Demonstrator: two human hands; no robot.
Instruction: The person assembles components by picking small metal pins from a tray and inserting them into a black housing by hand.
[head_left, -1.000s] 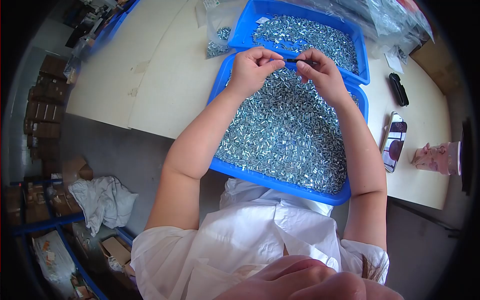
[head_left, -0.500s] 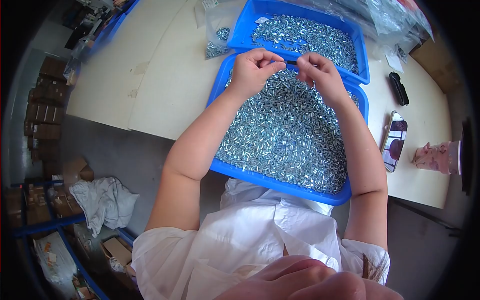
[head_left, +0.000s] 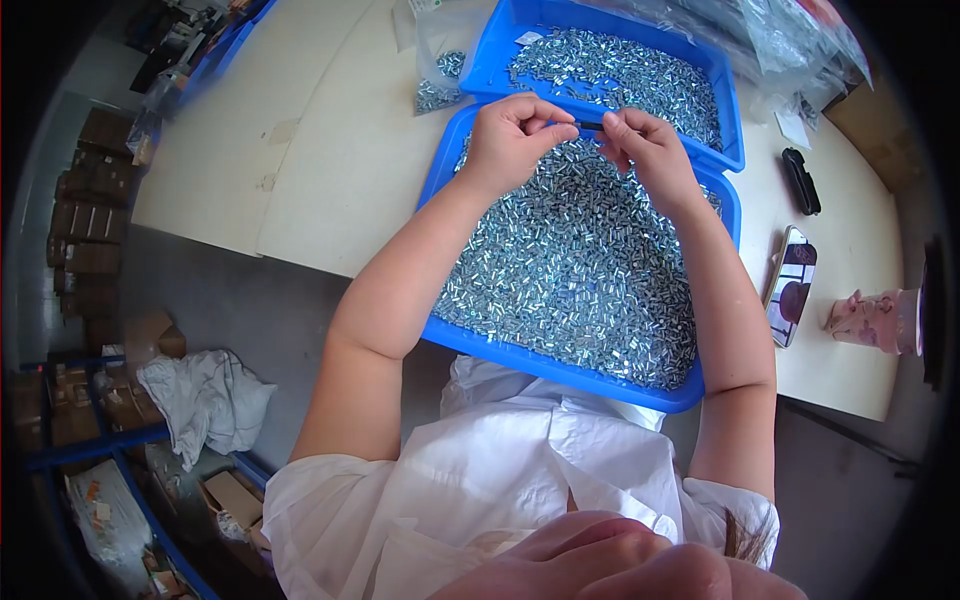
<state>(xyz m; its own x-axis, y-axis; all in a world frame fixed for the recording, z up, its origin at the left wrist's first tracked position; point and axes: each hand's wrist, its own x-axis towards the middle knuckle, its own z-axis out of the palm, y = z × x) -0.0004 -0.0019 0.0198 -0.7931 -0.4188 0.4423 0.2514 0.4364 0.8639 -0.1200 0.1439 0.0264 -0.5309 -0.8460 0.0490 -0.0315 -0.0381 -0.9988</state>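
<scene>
Small silvery metal pieces (head_left: 570, 270) fill the near blue tray (head_left: 560, 378). Over its far edge, my left hand (head_left: 520, 140) is closed, thumb and forefinger pinching one end of a small dark rod (head_left: 591, 126). My right hand (head_left: 642, 150) pinches the other end, its remaining fingers curled. Whatever else the fingertips cover cannot be made out. Just beyond my hands stands a second blue tray (head_left: 742, 120) with more metal pieces (head_left: 630, 75).
Left of the far tray is a clear bag (head_left: 440, 70) with metal pieces. Plastic bags (head_left: 770, 50) lie at the back right. On the right side are a black case (head_left: 801, 181), a phone (head_left: 790, 287) and a pink patterned cup (head_left: 870, 320).
Both hands keep their pinch on the dark rod. The right fingers have shifted slightly, and the view has moved a little.
</scene>
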